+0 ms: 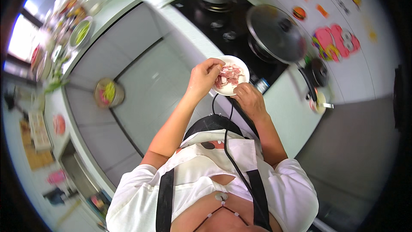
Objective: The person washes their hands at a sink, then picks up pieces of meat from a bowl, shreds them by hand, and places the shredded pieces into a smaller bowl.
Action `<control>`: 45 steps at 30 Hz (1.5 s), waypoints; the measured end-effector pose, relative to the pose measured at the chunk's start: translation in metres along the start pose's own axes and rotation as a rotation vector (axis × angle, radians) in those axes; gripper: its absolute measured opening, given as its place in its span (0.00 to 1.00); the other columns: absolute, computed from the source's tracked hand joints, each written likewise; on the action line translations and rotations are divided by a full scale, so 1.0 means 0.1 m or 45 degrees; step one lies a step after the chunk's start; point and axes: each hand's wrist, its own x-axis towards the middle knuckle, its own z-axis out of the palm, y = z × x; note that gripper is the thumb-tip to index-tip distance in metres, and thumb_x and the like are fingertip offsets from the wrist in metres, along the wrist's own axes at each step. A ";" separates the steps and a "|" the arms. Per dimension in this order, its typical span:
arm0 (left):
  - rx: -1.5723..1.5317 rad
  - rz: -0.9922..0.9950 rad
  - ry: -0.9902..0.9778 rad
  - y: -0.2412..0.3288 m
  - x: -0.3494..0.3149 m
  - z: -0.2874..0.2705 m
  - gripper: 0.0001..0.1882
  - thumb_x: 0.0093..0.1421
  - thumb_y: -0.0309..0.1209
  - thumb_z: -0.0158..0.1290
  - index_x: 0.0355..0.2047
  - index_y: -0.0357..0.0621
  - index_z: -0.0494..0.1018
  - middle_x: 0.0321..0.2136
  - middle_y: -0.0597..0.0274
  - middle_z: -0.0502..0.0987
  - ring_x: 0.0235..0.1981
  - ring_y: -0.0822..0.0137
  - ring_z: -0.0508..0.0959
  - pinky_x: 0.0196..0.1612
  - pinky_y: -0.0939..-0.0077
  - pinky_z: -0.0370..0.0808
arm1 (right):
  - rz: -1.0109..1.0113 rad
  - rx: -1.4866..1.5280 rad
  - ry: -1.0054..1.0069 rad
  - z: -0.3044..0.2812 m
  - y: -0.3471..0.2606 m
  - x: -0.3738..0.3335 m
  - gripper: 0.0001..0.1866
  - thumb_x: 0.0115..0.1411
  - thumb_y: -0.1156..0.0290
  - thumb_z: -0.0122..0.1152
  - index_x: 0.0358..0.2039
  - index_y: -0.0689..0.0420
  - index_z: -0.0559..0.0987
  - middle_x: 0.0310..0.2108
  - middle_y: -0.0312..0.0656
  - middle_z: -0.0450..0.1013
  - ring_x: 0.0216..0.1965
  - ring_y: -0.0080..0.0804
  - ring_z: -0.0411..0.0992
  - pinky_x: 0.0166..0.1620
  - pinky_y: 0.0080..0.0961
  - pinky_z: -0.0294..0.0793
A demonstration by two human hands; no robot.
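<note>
At the left, the person's bare left hand (201, 77) reaches in from the side, its thumb and fingertips drawn together at the left edge of a loose heap of raw pink-and-white meat pieces (231, 75); whether they pinch a piece or only touch the heap cannot be told. The meat lies on a round, white, shallow plate (227, 91), just right of those fingertips, so the left hand is the nearer to it. The plate, round, offers no long axis. At its lower right, the bare right hand (249, 102) grips the rim, thumb on top. Farther right and ahead, well apart from the plate, a wide dark pan with a domed see-through lid (274, 34) sits on a glossy black cooktop (214, 28), nearer the right hand.
</note>
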 end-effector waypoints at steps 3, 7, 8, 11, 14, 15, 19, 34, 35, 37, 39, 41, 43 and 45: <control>-0.140 -0.035 0.196 0.00 -0.20 -0.57 0.08 0.57 0.27 0.45 0.33 0.36 0.72 0.16 0.70 0.67 0.18 0.81 0.65 0.21 0.85 0.61 | -0.165 0.156 -0.109 0.31 -0.21 0.38 0.11 0.40 0.73 0.64 0.24 0.57 0.71 0.27 0.38 0.68 0.29 0.34 0.70 0.30 0.27 0.71; -0.273 -0.049 0.563 -0.15 -0.67 -1.36 0.09 0.58 0.27 0.45 0.34 0.36 0.72 0.17 0.70 0.68 0.18 0.81 0.65 0.21 0.85 0.61 | -0.396 0.344 -0.231 0.88 -0.71 0.81 0.11 0.41 0.72 0.64 0.24 0.57 0.71 0.27 0.38 0.68 0.29 0.36 0.70 0.30 0.29 0.71; -0.290 -0.029 0.629 -0.21 -0.82 -1.53 0.09 0.58 0.28 0.45 0.34 0.36 0.72 0.17 0.70 0.68 0.18 0.81 0.65 0.21 0.85 0.61 | -0.439 0.368 -0.283 0.98 -0.85 0.90 0.11 0.42 0.71 0.63 0.25 0.57 0.71 0.27 0.38 0.68 0.29 0.37 0.70 0.30 0.30 0.70; -0.308 0.009 0.852 -0.37 -1.25 -2.07 0.08 0.57 0.27 0.44 0.33 0.36 0.72 0.18 0.71 0.68 0.19 0.81 0.65 0.21 0.86 0.62 | -0.593 0.495 -0.389 1.34 -1.40 1.19 0.10 0.43 0.71 0.63 0.25 0.57 0.70 0.27 0.39 0.68 0.29 0.38 0.69 0.30 0.31 0.69; -0.268 -0.038 1.025 -0.40 -1.72 -2.65 0.08 0.57 0.26 0.44 0.33 0.36 0.72 0.19 0.71 0.68 0.19 0.82 0.65 0.22 0.88 0.62 | -0.722 0.605 -0.500 1.76 -2.01 1.41 0.10 0.44 0.71 0.62 0.25 0.57 0.71 0.27 0.39 0.69 0.30 0.38 0.69 0.31 0.31 0.69; -0.313 -0.058 1.065 -0.40 -1.87 -2.84 0.08 0.57 0.26 0.44 0.33 0.36 0.72 0.20 0.70 0.69 0.19 0.82 0.65 0.22 0.88 0.63 | -0.753 0.632 -0.541 1.87 -2.21 1.49 0.10 0.44 0.71 0.62 0.25 0.57 0.71 0.28 0.40 0.69 0.30 0.39 0.69 0.31 0.31 0.69; -0.302 -0.035 1.334 -0.45 -2.45 -3.58 0.08 0.57 0.27 0.45 0.33 0.37 0.72 0.22 0.69 0.71 0.20 0.82 0.66 0.22 0.88 0.64 | -0.899 0.778 -0.632 2.37 -3.13 1.73 0.09 0.45 0.70 0.62 0.25 0.57 0.71 0.28 0.40 0.69 0.30 0.39 0.69 0.32 0.31 0.70; -0.506 -0.188 1.760 -0.96 -3.19 -5.85 0.09 0.58 0.31 0.46 0.34 0.39 0.72 0.20 0.70 0.69 0.20 0.81 0.68 0.23 0.87 0.66 | -1.122 0.793 -0.753 4.31 -5.00 2.93 0.10 0.47 0.68 0.61 0.30 0.55 0.72 0.28 0.41 0.68 0.30 0.40 0.69 0.32 0.33 0.70; -0.519 -0.189 1.787 -1.07 -3.17 -6.01 0.09 0.58 0.31 0.46 0.34 0.40 0.72 0.21 0.70 0.69 0.20 0.81 0.68 0.24 0.87 0.66 | -1.133 0.779 -0.757 4.49 -5.06 3.05 0.10 0.47 0.68 0.61 0.30 0.54 0.72 0.29 0.41 0.68 0.31 0.40 0.69 0.32 0.33 0.70; -0.533 -0.178 1.843 -1.26 -3.04 -6.32 0.09 0.58 0.31 0.46 0.34 0.40 0.72 0.21 0.70 0.70 0.21 0.80 0.69 0.25 0.87 0.67 | -1.175 0.770 -0.778 4.85 -5.16 3.32 0.10 0.47 0.67 0.61 0.31 0.54 0.72 0.29 0.41 0.68 0.31 0.40 0.70 0.32 0.33 0.70; -0.532 -0.153 1.900 -1.42 -2.87 -6.65 0.09 0.58 0.31 0.47 0.34 0.40 0.72 0.21 0.69 0.70 0.21 0.80 0.69 0.26 0.86 0.68 | -1.237 0.780 -0.807 5.22 -5.26 3.61 0.11 0.48 0.67 0.60 0.31 0.55 0.72 0.30 0.41 0.68 0.32 0.40 0.70 0.32 0.33 0.70; -0.528 -0.161 1.912 -1.44 -2.69 -6.97 0.08 0.57 0.30 0.47 0.33 0.39 0.72 0.22 0.69 0.71 0.21 0.79 0.70 0.26 0.85 0.70 | -1.294 0.757 -0.843 5.59 -5.39 3.84 0.10 0.48 0.66 0.60 0.31 0.55 0.72 0.30 0.41 0.68 0.33 0.40 0.70 0.33 0.33 0.70; -0.549 -0.192 1.912 -1.51 -2.52 -7.14 0.08 0.56 0.30 0.48 0.31 0.39 0.73 0.22 0.70 0.72 0.21 0.80 0.70 0.25 0.85 0.70 | -1.327 0.738 -0.866 5.90 -5.51 4.05 0.10 0.48 0.66 0.59 0.30 0.55 0.72 0.31 0.41 0.68 0.33 0.40 0.70 0.33 0.33 0.70; -0.450 -0.198 1.936 -1.53 -2.41 -7.35 0.08 0.56 0.29 0.48 0.31 0.38 0.73 0.22 0.69 0.72 0.21 0.79 0.71 0.25 0.85 0.70 | -1.336 0.723 -0.880 6.14 -5.66 4.22 0.10 0.49 0.66 0.59 0.30 0.56 0.72 0.31 0.41 0.68 0.34 0.41 0.69 0.33 0.34 0.70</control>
